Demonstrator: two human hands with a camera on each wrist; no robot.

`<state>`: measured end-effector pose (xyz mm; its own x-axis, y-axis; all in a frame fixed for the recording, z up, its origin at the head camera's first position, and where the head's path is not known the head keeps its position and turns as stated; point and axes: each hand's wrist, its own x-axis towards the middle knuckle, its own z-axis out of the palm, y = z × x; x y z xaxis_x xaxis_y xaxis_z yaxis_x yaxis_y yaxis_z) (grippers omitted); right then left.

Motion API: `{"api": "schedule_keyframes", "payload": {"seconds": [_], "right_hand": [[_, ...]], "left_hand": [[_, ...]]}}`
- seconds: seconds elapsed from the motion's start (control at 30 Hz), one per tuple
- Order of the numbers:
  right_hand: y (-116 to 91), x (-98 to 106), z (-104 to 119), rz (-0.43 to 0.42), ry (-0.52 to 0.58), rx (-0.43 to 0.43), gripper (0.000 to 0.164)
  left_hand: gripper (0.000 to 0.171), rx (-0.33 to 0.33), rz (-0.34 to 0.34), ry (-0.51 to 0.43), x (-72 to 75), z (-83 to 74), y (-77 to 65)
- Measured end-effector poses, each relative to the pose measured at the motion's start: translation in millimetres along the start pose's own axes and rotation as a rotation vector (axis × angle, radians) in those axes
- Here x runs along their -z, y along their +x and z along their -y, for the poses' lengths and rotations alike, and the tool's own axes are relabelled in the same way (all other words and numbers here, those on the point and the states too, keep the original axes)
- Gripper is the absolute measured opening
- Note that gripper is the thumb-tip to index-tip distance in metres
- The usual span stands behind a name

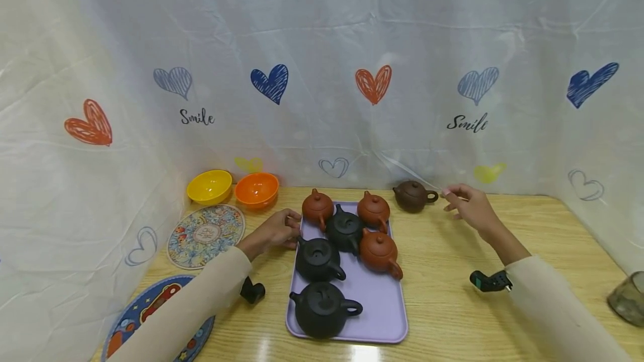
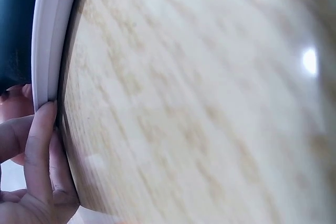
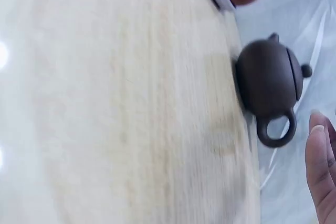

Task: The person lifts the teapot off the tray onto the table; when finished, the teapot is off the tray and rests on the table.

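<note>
My left hand (image 1: 278, 229) is at the left rim of a lilac tray (image 1: 374, 325); in the left wrist view its fingers (image 2: 40, 145) pinch the white-looking edge. On the tray stand several teapots: three black ones, such as the front black teapot (image 1: 322, 312), and three reddish-brown ones, such as the right-hand clay teapot (image 1: 378, 251). Behind the tray's right corner, a dark brown teapot (image 1: 411, 196) stands on the table, handle to the right. My right hand (image 1: 470, 205) hovers just beside that handle, fingers loosely bent and holding nothing. The right wrist view shows a gap between fingertips and handle (image 3: 277, 142).
A yellow bowl (image 1: 209, 187) and an orange bowl (image 1: 257, 190) sit at the back left. Nearer lie a patterned round mat (image 1: 207, 236) and a blue round mat (image 1: 201, 331). At the far right edge stands a dark glass cup (image 1: 629, 298). A white curtain (image 1: 322, 127) encloses the table.
</note>
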<state>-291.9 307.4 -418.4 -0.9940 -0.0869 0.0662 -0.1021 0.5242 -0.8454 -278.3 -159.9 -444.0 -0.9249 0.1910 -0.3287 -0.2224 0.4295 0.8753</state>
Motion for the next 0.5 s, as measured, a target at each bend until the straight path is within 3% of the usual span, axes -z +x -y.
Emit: {"api": "schedule_keyframes", "payload": {"seconds": [0.17,0.5], "right_hand": [[-25.5,-12.6,11.9,0.064,0.016,0.017,0.048],[-76.2,-59.0,34.2,0.235,0.099,0.012,0.036]], "left_hand": [[0.040,0.007,0.002,0.009,0.7,-0.9,-0.8],[0.040,0.000,0.012,0.005,1.9,0.1,-0.4]]}}
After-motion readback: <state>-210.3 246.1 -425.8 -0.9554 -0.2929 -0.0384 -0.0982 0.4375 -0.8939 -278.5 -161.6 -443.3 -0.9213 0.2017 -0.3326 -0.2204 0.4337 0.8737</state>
